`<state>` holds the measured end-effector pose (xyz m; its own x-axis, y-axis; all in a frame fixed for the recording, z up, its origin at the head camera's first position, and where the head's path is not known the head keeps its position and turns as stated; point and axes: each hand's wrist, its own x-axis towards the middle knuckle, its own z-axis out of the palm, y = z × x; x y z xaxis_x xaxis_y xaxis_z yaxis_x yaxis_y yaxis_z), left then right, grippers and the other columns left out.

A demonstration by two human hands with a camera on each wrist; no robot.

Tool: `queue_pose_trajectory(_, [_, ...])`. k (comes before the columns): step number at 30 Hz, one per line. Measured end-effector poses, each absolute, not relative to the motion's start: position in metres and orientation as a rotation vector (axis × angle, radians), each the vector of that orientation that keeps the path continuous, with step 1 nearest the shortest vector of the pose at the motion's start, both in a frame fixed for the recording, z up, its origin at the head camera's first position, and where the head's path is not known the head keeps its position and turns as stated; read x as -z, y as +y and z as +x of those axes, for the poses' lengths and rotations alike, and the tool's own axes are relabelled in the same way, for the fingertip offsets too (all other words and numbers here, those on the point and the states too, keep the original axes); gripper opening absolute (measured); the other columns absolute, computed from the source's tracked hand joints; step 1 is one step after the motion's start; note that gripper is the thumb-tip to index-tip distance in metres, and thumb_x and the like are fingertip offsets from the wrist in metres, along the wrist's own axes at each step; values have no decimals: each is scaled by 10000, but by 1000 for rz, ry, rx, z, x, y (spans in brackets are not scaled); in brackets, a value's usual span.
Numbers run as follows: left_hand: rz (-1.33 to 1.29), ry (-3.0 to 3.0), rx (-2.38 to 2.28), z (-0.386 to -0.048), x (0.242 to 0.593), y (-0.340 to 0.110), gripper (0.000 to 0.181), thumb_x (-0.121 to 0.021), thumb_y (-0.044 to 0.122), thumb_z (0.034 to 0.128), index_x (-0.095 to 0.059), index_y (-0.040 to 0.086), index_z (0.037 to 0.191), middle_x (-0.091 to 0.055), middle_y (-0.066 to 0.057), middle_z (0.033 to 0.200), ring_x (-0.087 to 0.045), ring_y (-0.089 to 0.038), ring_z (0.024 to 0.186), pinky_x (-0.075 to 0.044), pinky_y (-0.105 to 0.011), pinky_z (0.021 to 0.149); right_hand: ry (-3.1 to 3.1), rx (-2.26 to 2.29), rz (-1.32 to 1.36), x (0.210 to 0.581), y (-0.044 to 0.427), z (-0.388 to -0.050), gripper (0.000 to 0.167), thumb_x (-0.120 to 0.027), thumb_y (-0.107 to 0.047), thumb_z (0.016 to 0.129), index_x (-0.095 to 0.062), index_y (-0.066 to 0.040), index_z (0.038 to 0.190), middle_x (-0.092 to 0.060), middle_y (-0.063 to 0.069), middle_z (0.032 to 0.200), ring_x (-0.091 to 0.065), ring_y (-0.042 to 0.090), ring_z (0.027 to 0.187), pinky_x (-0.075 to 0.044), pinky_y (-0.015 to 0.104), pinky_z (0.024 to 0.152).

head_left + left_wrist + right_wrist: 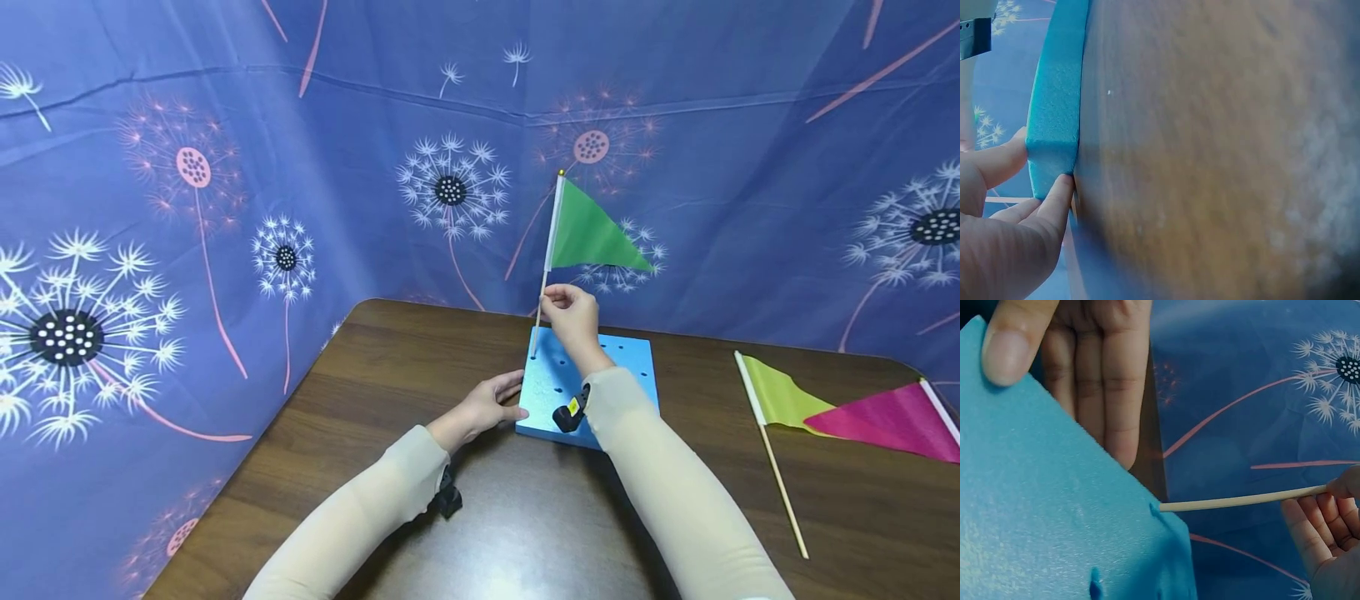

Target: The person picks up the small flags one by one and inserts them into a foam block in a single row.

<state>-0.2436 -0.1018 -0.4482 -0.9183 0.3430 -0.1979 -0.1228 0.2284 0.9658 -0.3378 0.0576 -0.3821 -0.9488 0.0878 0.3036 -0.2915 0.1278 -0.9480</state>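
A blue board with small holes (542, 396) lies on the table. My left hand (483, 407) grips its left edge; in the left wrist view the thumb and fingers of that hand (1019, 244) are on either side of the board's edge (1057, 100). My right hand (576, 323) pinches the stick of a green flag (588, 229), which stands nearly upright. In the right wrist view the stick's lower end (1229, 504) meets the board (1054, 475) at a hole near a corner; whether it sits inside cannot be told. The right hand's fingers (1335, 515) hold it higher up.
A yellow-green flag (780, 392) lies on the wooden table (420, 367) at the right, partly under a magenta flag (892, 421). Behind and left of the table hangs a blue cloth with dandelion prints (360, 183).
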Motion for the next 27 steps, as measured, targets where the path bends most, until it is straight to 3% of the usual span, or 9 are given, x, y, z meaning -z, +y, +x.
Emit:
queue_pose_trajectory(7, [210,2146,-1741,-244,448,-102,715,-674,-12,878,-335,64,1502,-375,-136,1537,-356,-271,1424,-405,-378,1105,-2210,-1812,169,388,59,-337,174,-629,-62,914,-676,62,1026,-655,157,877,-582,20,659,-589,208,648])
queue_pose_trajectory(21, [199,2146,-1730,-244,449,-102,716,-674,7,884,-330,86,1507,-369,-126,1542,-354,-267,1426,-406,-383,1103,-2253,-1820,162,397,56,-336,176,-633,-47,915,-671,62,1048,-664,187,927,-600,86,691,-597,249,678])
queue_pose_trajectory(27, [200,2139,-1745,-244,450,-102,715,-676,-1,880,-334,73,1504,-369,-136,1540,-357,-272,1423,-401,-382,1106,-2250,-1810,139,399,54,-337,170,-638,-41,907,-675,61,1038,-667,181,918,-593,35,664,-588,209,657])
